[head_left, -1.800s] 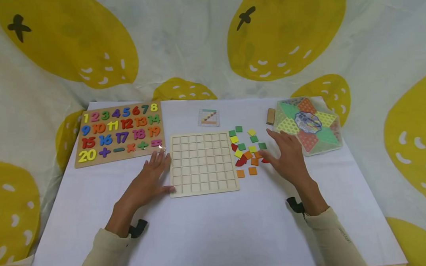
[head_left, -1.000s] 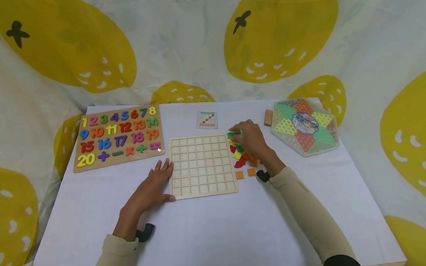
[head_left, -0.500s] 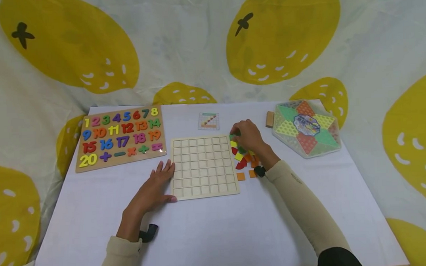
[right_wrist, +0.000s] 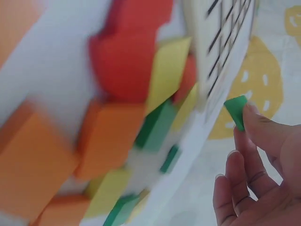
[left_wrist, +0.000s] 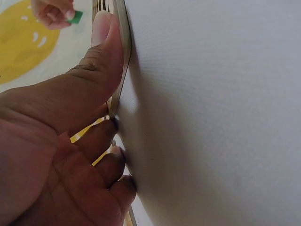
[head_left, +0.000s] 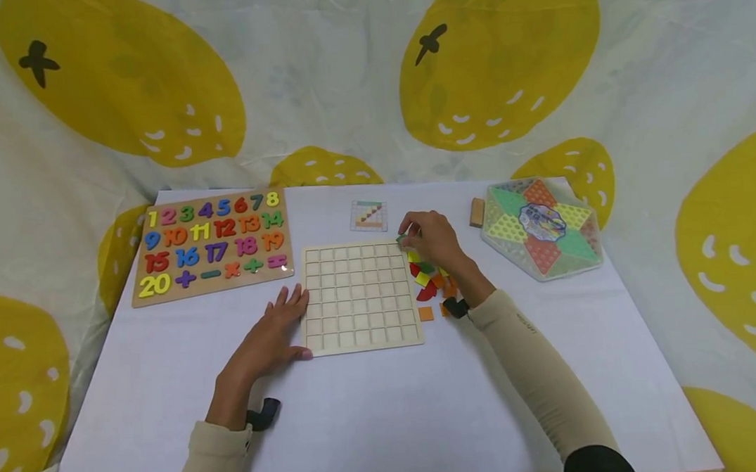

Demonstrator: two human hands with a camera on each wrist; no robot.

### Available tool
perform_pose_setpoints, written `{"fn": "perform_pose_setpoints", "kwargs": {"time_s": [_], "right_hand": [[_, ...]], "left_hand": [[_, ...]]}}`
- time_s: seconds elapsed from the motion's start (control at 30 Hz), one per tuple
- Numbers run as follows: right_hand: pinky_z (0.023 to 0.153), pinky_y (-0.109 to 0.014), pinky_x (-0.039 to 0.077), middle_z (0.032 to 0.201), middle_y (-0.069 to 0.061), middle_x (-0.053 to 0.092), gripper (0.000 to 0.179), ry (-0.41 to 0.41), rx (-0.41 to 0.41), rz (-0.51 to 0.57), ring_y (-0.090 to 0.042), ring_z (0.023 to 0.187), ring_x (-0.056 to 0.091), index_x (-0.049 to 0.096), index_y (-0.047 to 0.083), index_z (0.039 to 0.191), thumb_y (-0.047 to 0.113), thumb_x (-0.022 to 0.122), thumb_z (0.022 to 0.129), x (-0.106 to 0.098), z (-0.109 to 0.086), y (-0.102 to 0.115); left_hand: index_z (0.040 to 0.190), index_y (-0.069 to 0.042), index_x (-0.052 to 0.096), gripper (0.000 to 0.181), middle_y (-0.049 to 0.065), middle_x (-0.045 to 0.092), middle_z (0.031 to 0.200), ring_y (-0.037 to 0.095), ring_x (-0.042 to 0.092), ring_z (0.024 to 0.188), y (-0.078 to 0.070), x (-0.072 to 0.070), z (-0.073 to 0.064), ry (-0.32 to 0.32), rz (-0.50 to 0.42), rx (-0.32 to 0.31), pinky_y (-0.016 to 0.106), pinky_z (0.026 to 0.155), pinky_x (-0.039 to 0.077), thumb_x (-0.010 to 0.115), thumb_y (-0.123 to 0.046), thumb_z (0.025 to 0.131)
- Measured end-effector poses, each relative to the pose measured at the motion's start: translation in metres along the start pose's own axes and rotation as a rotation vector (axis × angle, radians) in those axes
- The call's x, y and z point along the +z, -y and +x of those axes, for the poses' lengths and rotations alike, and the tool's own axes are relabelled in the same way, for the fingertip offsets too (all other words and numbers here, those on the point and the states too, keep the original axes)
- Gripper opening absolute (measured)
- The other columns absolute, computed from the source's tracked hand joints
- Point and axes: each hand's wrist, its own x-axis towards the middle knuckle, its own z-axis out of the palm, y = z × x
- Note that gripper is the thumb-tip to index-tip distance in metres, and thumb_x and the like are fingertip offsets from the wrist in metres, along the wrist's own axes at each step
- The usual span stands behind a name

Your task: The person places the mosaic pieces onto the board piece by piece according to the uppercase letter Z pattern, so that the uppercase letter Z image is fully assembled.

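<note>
Green tile (right_wrist: 236,109) between fingers (right_wrist: 245,148) of the right hand (head_left: 436,239)

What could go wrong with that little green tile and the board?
The right hand pinches the green tile between thumb and fingers, so it might slip and drop.
The loose pieces lie close beside the board's right edge, near the right wrist, so a low sweep could scatter them.
The left hand touches the left edge of the board; a bump there might slide it just as the tile comes down.
</note>
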Motion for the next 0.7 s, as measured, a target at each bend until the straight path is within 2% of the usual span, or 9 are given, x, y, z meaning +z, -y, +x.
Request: {"fn": "perform_pose_setpoints", "kwargs": {"time_s": [0.13,0.43,0.7], "right_hand": [[0.065,-0.034,0.049,0.091,-0.004,0.071,0.009,0.0,-0.025,0.026,-0.023,0.077,0.06,0.073,0.017,0.103,0.021,0.079,0.098,0.009,0.003,0.014],[0.069,-0.034,0.052,0.094,-0.004,0.074,0.011,0.046,-0.056,0.075,-0.021,0.083,0.066,0.07,0.017,0.099,0.021,0.081,0.097,0.037,0.011,0.059],[0.071,-0.033,0.054,0.092,-0.001,0.073,0.012,0.093,-0.047,0.073,-0.018,0.084,0.067,0.072,0.019,0.097,0.023,0.083,0.095,0.067,0.024,0.083]], "left_hand": [[0.167,-0.006,0.028,0.117,0.015,0.018,0.176,0.043,0.009,0.166,0.001,0.0,0.0,0.002,0.001,0.002,0.064,0.133,0.014,0.097,-0.02,0.073],[0.167,-0.006,0.029,0.117,0.016,0.018,0.176,0.044,0.009,0.166,0.002,0.001,-0.001,0.0,0.007,0.004,0.065,0.132,0.014,0.097,-0.02,0.073],[0.167,-0.007,0.03,0.116,0.015,0.019,0.176,0.044,0.009,0.166,0.0,0.0,0.0,0.006,0.01,0.0,0.065,0.132,0.014,0.097,-0.021,0.074]]}}
